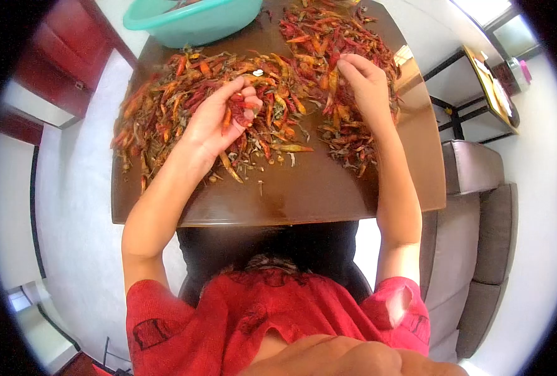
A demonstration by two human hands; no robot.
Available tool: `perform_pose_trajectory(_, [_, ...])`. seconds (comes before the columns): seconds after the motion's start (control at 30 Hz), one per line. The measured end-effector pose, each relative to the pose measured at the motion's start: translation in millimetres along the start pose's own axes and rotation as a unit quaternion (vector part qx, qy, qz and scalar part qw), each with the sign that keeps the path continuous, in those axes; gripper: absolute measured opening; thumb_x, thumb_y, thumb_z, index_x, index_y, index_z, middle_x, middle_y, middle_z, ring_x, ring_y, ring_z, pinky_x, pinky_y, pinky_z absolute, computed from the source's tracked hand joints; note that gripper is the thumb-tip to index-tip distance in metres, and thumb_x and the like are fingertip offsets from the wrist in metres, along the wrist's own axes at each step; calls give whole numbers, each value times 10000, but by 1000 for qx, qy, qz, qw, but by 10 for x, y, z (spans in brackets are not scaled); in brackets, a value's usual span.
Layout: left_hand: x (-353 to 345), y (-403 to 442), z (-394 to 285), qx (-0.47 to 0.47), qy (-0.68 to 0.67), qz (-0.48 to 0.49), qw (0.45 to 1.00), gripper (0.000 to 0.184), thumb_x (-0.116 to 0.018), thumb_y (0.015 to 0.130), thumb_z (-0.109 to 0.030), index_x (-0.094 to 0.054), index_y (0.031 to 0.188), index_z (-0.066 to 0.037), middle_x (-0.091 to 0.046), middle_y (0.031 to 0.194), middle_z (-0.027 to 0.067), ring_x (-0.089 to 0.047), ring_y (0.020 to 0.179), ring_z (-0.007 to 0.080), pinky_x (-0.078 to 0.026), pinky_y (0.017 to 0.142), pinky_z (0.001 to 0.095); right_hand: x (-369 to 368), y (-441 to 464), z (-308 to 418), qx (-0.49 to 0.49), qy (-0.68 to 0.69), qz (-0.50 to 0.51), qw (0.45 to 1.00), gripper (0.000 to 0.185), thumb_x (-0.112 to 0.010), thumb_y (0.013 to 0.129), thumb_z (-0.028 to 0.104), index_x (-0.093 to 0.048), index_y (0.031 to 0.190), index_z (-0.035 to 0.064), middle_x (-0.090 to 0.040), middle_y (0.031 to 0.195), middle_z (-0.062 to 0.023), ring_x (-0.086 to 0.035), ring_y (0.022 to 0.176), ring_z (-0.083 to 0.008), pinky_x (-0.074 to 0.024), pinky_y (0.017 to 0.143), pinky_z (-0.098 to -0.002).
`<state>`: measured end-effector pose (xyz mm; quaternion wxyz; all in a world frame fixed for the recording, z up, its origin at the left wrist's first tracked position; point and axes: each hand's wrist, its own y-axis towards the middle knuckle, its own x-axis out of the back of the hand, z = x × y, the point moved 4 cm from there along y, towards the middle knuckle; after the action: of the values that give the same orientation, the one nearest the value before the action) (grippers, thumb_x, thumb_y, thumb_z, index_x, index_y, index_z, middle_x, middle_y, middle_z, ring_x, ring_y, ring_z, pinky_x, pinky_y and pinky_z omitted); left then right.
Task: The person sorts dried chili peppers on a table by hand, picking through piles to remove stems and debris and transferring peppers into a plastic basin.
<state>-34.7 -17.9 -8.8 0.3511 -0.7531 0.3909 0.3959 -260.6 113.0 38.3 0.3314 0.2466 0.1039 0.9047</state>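
Observation:
Dried chili peppers in red, orange and brown lie in two heaps on a brown table: a left heap point(159, 103) and a right heap point(303, 37). Over the left heap, my left hand point(219, 116) is turned palm up, its fingers curled around a few red chili peppers point(246, 113). My right hand point(367, 84) hovers at the right heap with thumb and forefinger pinched together on what looks like a red dried chili pepper point(335, 59); its other fingers are tucked in and partly hidden. Loose stems and pale seeds are scattered below my left hand.
A turquoise basin point(194, 24) stands at the table's far left, its contents mostly out of view. The glossy table point(278, 203) has its near edge in front of my body. A grey sofa point(460, 250) and a small black-framed table point(488, 88) are to the right.

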Motion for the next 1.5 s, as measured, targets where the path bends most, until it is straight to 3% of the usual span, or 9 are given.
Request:
perform_pose_trajectory(0.23, [-233,-105,161,-1,171,2,985,167,-584,960,-180,-538,1042,-42,-394,690,-59,-393,604,55,-354,523,201,-284,-151,100,-129,226,70,963,137,-609,911,152,-635,942,21,-583,714,10,-492,593,-50,-382,527,-198])
perform_pose_trajectory(0.43, [-354,-209,279,-59,417,16,907,202,-637,932,-217,-576,1034,-54,-456,674,-51,-415,560,55,-357,498,213,-541,-349,283,-104,227,126,960,131,-589,910,122,-590,855,3,-596,731,-32,-572,639,-85,-449,562,-214])
perform_pose_trajectory(0.77, [-294,-161,275,-20,429,34,902,195,-689,890,-221,-600,965,-64,-543,758,-36,-475,629,53,-380,517,221,-563,-445,406,-119,236,126,956,103,-565,909,109,-585,869,17,-605,739,-36,-581,651,-91,-479,592,-236])
perform_pose_trajectory(0.97, [-318,-155,278,-102,483,98,864,173,-659,895,-209,-595,968,-65,-524,735,-29,-485,649,82,-375,509,223,-640,-375,202,-312,482,84,814,122,-539,897,152,-545,809,68,-543,677,-9,-509,595,-109,-405,566,-236])
perform_pose_trajectory(1.03, [-262,-148,138,-30,210,61,975,161,-612,910,-198,-580,974,-54,-524,734,-11,-469,617,100,-362,493,221,-459,-269,118,-224,416,67,879,134,-529,886,138,-516,765,82,-506,654,3,-478,595,-108,-372,555,-237])
perform_pose_trajectory(1.1, [-192,-124,-77,-70,115,-50,990,179,-550,908,-188,-564,984,-26,-545,831,51,-455,658,116,-361,479,215,-344,-236,100,-213,338,83,913,192,-541,877,162,-519,708,73,-508,660,4,-460,594,-102,-351,548,-240])
perform_pose_trajectory(1.17, [-144,-78,-234,-77,72,37,994,209,-545,901,-190,-562,1000,-6,-549,891,81,-470,718,131,-383,478,212,-342,-228,150,-132,65,189,971,277,-566,870,230,-547,688,22,-516,634,-34,-470,583,-128,-394,553,-287])
perform_pose_trajectory(1.33, [-253,-135,-237,-58,73,2,996,246,-587,932,-250,-558,1018,-21,-522,888,61,-455,705,120,-344,412,184,-412,-322,324,-12,-275,164,947,332,-637,840,388,-698,894,66,-666,782,-192,-649,776,-373,-496,684,-451])
perform_pose_trajectory(1.5, [-204,-122,-122,-2,31,28,999,197,-641,922,-199,-553,1018,-52,-454,805,-1,-431,681,77,-316,408,171,-510,-341,84,45,-342,136,929,270,-607,865,321,-702,926,76,-663,798,-204,-646,791,-377,-495,699,-469])
